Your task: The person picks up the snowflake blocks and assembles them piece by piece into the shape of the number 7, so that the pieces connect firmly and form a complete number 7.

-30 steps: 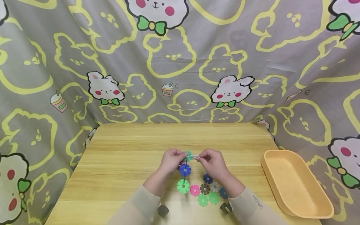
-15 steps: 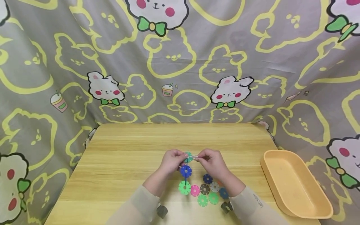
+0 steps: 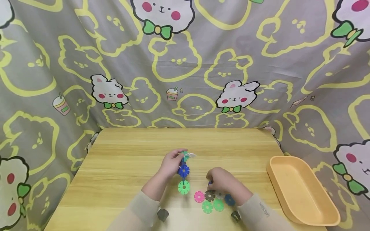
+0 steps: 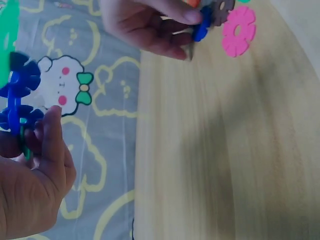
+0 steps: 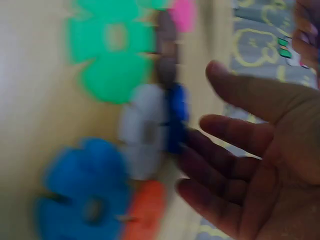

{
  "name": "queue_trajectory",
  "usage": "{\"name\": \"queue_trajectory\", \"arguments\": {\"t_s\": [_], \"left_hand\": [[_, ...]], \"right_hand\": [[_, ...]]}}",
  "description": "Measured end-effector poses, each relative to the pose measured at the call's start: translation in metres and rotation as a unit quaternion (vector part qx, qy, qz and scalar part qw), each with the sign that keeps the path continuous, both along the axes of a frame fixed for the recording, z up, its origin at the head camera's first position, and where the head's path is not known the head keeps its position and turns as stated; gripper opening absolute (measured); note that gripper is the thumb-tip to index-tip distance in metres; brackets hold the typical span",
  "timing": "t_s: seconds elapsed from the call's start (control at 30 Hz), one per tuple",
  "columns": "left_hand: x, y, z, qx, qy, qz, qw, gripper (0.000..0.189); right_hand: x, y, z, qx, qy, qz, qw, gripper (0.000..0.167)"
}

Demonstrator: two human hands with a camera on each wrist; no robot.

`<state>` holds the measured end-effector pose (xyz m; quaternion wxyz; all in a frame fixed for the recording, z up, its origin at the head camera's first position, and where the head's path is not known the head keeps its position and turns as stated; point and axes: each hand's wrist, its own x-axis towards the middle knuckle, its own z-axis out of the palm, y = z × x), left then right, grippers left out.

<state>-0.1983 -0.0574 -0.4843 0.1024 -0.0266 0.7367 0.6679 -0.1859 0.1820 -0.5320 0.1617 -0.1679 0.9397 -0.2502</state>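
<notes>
My left hand [image 3: 171, 163] pinches the top of a linked chain of snowflake building discs raised over the table. The chain has a teal disc [image 3: 185, 156] at the top with a clear disc [image 3: 191, 155] joined to its right. Below come blue discs, one facing me as a blue disc [image 3: 184, 171], and a bright green disc [image 3: 183, 187] at the bottom. My right hand [image 3: 223, 180] is down at the loose dark blue disc [image 5: 177, 117]. In the right wrist view, its thumb and fingers are spread apart, the fingertips right beside that disc.
Loose discs lie around my right hand: a pink disc [image 3: 199, 197], a brown disc [image 3: 209, 195], green discs [image 3: 207, 207], a white disc [image 5: 145, 132], a blue disc [image 3: 230, 200] and an orange disc [image 5: 145, 212]. A yellow-orange tray [image 3: 303, 192] stands at the right.
My right hand has let go of the clear disc and moved down to the loose dark blue disc. My left hand has shifted slightly left and up with the chain.
</notes>
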Motion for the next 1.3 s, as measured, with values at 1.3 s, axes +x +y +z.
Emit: {"name": "queue_trajectory", "arguments": {"t_s": [1.3], "left_hand": [[0.002, 0.010, -0.004, 0.016, -0.014, 0.005, 0.9998, 0.016]], "right_hand": [[-0.006, 0.012, -0.007, -0.139, -0.039, -0.006, 0.9895, 0.017]]}}
